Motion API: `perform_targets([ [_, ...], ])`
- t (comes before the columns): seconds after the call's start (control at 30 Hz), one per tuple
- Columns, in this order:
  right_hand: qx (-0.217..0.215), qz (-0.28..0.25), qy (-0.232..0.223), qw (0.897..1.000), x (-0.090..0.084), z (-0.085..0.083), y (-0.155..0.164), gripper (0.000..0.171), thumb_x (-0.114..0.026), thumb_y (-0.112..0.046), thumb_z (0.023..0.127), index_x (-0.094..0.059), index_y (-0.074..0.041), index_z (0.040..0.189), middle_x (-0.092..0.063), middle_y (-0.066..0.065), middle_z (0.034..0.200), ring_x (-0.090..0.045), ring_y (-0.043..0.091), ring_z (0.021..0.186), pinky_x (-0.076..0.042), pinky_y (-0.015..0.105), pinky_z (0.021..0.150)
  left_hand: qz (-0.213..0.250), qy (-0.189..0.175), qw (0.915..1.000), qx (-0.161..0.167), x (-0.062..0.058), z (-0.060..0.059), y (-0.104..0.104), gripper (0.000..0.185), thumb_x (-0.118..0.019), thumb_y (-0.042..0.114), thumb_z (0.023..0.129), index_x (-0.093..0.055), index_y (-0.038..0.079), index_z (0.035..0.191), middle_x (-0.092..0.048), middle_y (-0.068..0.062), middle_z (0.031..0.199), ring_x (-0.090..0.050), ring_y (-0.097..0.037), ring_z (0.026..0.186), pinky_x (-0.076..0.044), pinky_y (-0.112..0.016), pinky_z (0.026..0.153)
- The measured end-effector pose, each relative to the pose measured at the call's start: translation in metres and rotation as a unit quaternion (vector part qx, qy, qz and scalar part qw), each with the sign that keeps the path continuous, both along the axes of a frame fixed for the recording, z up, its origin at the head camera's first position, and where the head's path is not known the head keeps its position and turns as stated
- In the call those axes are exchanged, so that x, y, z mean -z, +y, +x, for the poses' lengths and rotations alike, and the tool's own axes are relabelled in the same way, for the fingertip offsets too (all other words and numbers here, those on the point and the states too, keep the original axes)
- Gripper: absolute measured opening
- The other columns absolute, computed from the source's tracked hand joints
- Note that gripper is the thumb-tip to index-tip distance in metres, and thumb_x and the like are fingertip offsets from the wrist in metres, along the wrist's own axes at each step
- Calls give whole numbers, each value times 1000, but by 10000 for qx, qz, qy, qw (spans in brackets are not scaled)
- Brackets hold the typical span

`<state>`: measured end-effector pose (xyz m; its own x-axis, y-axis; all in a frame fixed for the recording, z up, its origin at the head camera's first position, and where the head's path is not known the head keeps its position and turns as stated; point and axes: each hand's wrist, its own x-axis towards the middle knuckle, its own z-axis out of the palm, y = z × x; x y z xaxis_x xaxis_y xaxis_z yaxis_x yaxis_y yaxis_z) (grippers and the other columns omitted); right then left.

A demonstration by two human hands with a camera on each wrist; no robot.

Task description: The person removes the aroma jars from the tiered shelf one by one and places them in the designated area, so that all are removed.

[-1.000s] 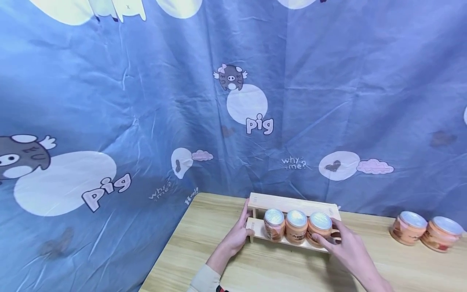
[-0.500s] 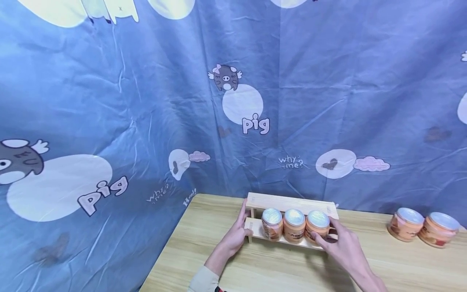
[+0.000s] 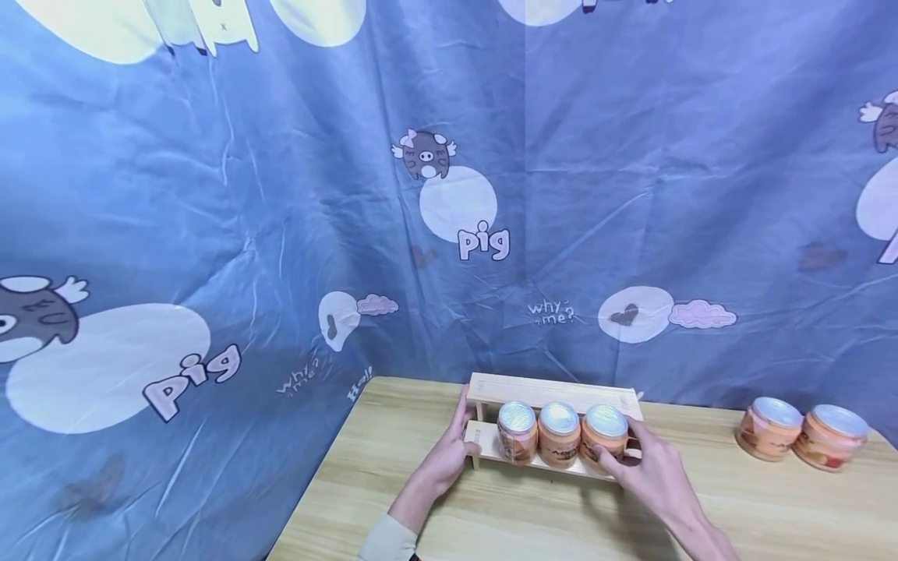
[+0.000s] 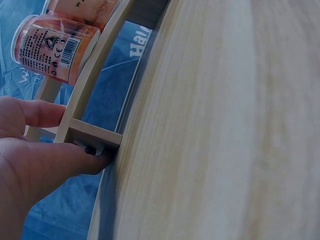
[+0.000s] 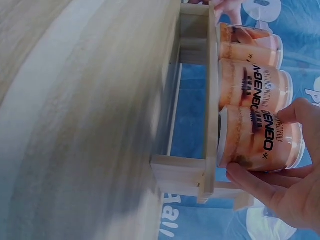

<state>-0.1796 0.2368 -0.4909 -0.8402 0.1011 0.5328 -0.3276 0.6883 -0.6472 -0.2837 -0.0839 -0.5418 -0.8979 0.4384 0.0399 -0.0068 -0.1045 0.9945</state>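
Orange jars [image 3: 559,446] might topple should the left hand [image 3: 447,460] tilt the wooden rack [image 3: 547,392] it grips, or the right hand [image 3: 658,474] shove the end jar [image 3: 605,435] it clasps.

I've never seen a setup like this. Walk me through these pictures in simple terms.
There's no machine here: the left grip and right grip are a person's bare hands. The wide picture comes from a head-worn camera looking forward and down; the two close ones come from a camera on each wrist. On the wooden table is a two-tier wooden stand, with three orange jars lined up along its lower tier. Two more jars stand on the table, off to the right. The left grip holds the stand's left end; the right grip has thumb and fingers around the row's rightmost jar. Behind hangs a blue printed cloth.
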Motion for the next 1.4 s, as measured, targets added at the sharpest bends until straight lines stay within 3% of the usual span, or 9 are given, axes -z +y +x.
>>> perform_targets([
  [0.2,205,112,-420,9988,-12,8,4,70,-85,-19,79,-54,14,133,-66,36,107,-71,40,84,-59,39,65,72,3,10000,63,1,0,2,121,-53,-17,74,-9,62,155,-8,-22,164,-9,-38,149,-16,-58,116],
  [0.4,83,-185,-349,9992,-26,11,8,68,-83,-19,84,-53,12,136,-67,32,109,-71,39,89,-57,25,64,5,48,10000,-27,1,-1,1,121,-53,-16,74,-9,61,156,-4,-22,165,-1,-37,151,-8,-63,115],
  [0.53,258,-109,-150,9995,-35,13,17,63,-83,-17,83,-56,9,134,-69,30,106,-70,38,90,-55,20,61,108,17,9999,-19,1,0,2,122,-52,-18,72,-8,59,157,-8,-22,163,-6,-39,149,-13,-62,115],
  [0.8,582,-72,-11,9983,-48,19,41,62,-84,-19,82,-59,10,131,-69,32,102,-71,43,86,-52,14,58,311,-191,9993,-25,0,1,2,122,-50,-19,72,-5,51,161,2,-24,164,6,-43,149,-1,-69,112],
  [1.03,880,-21,-51,9961,-47,16,68,65,-84,-24,83,-59,11,131,-68,33,107,-72,27,80,-44,8,62,249,-272,9993,10,1,0,-1,120,-50,-18,74,-2,49,161,10,-23,166,16,-41,149,7,-70,110],
  [1.13,1061,-7,-150,9942,-43,14,78,67,-84,-26,83,-57,13,131,-67,35,109,-72,36,82,-43,12,64,262,-280,9993,17,1,-1,-2,120,-50,-18,74,-3,50,161,9,-22,166,17,-41,149,8,-70,109],
  [1.27,1286,-25,-217,9915,-38,12,88,69,-82,-27,84,-56,13,133,-65,37,112,-64,53,98,-47,42,79,316,-290,9991,25,1,-1,-1,120,-50,-18,74,-6,54,160,7,-22,166,14,-40,149,7,-70,110],
  [1.33,1342,-14,-210,9907,-35,10,92,67,-82,-28,84,-57,12,133,-65,36,112,-61,52,101,-44,47,79,345,-292,9990,30,1,-1,0,121,-50,-18,74,-6,54,160,6,-22,165,11,-40,150,4,-68,112],
  [1.4,1393,44,-135,9902,-31,8,95,64,-83,-26,83,-60,10,131,-66,34,111,-63,46,98,-46,37,80,355,-293,9989,50,1,-1,1,121,-50,-19,73,-5,52,160,4,-21,165,7,-38,150,1,-66,114],
])
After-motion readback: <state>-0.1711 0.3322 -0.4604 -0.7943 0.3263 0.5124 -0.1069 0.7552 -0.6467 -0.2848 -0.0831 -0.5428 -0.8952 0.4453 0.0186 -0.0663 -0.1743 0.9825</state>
